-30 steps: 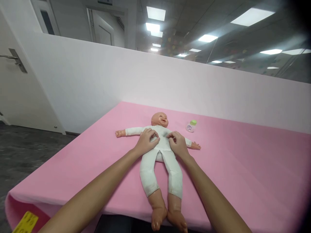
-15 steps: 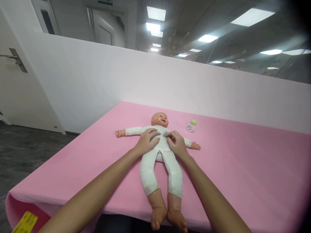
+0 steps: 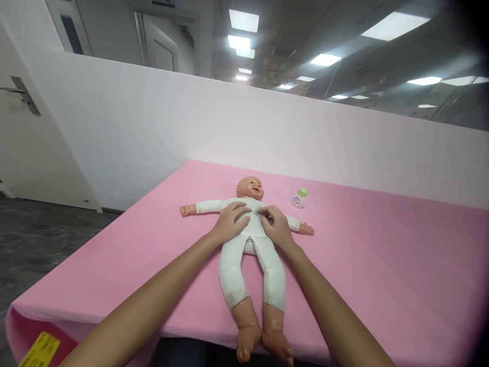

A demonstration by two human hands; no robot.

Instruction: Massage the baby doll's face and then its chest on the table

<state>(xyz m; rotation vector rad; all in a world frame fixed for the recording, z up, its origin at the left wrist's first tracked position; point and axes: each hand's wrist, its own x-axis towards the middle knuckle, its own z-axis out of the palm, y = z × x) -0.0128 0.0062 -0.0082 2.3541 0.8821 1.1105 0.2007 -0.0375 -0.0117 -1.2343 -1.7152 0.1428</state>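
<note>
A baby doll (image 3: 254, 223) with a white cloth body lies face up, its arms spread and its feet toward me. My left hand (image 3: 232, 220) rests open on the left side of its torso, thumb apart from the fingers. On the right side of the chest, my right hand (image 3: 275, 224) has its fingers loosely bent, with a gap between thumb and fingers. I see nothing held in either hand. Beyond the doll's arm on the right stands a small clear bottle (image 3: 298, 200) with a green cap and a printed label.
A pink cloth (image 3: 367, 265) covers the table and hangs over its front edge. Behind it runs a low white wall (image 3: 267, 132) with glass above. A yellow label (image 3: 41, 350) is at the lower left, and a door (image 3: 38, 137) stands at the left.
The whole view has shifted very slightly. Both hands stay on the doll's torso, and the doll and bottle keep their places.
</note>
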